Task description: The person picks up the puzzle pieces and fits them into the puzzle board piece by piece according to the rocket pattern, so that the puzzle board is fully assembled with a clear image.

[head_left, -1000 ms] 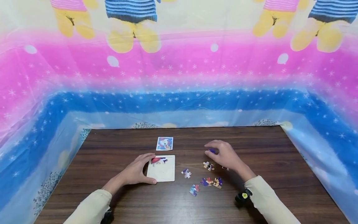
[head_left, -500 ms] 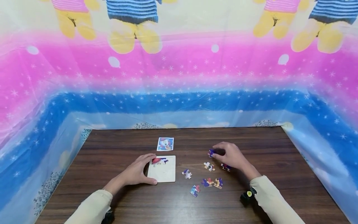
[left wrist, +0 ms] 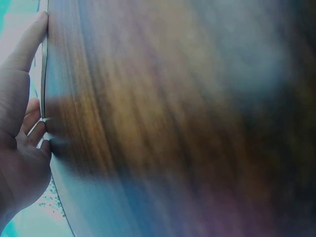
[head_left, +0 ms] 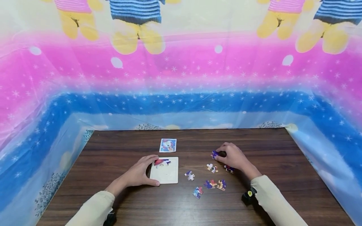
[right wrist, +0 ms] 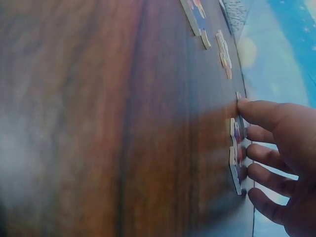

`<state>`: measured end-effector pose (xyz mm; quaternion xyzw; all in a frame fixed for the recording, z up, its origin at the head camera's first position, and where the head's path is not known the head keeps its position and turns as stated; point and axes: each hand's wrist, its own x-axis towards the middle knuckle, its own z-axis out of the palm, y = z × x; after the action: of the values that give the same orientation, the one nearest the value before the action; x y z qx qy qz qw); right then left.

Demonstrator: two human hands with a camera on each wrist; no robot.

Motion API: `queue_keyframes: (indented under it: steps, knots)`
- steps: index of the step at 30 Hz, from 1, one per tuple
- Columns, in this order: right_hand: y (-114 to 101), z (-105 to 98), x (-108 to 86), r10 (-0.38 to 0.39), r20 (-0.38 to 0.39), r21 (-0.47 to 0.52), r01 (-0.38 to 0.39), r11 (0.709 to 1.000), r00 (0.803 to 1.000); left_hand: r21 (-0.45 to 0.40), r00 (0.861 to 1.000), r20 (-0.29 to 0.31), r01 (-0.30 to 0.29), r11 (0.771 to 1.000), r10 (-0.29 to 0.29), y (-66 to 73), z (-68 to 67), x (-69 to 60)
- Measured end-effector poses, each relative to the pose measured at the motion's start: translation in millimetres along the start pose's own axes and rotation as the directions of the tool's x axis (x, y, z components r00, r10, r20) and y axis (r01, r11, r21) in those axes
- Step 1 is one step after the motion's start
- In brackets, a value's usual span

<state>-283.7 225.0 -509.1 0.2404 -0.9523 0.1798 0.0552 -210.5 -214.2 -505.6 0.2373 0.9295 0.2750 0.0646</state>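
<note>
My left hand (head_left: 137, 172) holds the white square puzzle tray (head_left: 164, 176) by its left side, thumb at the near edge and fingers at the far edge. A red-and-white picture part (head_left: 161, 163) fills the tray's upper left. Over on the right, my right hand (head_left: 233, 156) pinches a purple puzzle piece (head_left: 214, 154) on the table between thumb and index finger. Under that hand lies another dark purple piece (head_left: 228, 169), partly covered. A white-and-brown piece (head_left: 212, 168) lies just nearer. In the right wrist view, the right thumb (right wrist: 254, 109) hides most of the pinched piece.
A small picture card (head_left: 168, 145) of a character in a red hat lies behind the tray. More loose pieces lie between the hands: a white-purple one (head_left: 189, 175), a blue-red one (head_left: 198, 192) and two purple-orange ones (head_left: 210, 184). A printed cloth (head_left: 181, 121) surrounds the wooden table (head_left: 158, 207).
My right hand has shifted slightly right, its spread thumb and index finger coming together on the purple piece. The dark piece beneath shows more. My left hand stays on the tray.
</note>
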Motion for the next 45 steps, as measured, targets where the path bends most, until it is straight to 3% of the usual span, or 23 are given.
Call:
queue_keyframes:
  steps: [21,37,45]
  knots:
    - [-8,-6,16.4,-0.142,0.027,0.004,0.142,0.99,0.989,-0.006,1.0,0.0,0.009,1.0,-0.009,-2.5,-0.3,0.2]
    - [-75,12,29.3,-0.255,0.059,0.082,0.25,0.965,0.965,-0.01,1.0,0.005,0.004,1.0,-0.003,-0.4,-0.7,-0.6]
    - [-103,25,44.3,-0.357,0.072,0.078,0.351,0.933,0.931,-0.015,1.0,0.009,0.012,1.0,-0.012,0.2,-0.3,0.3]
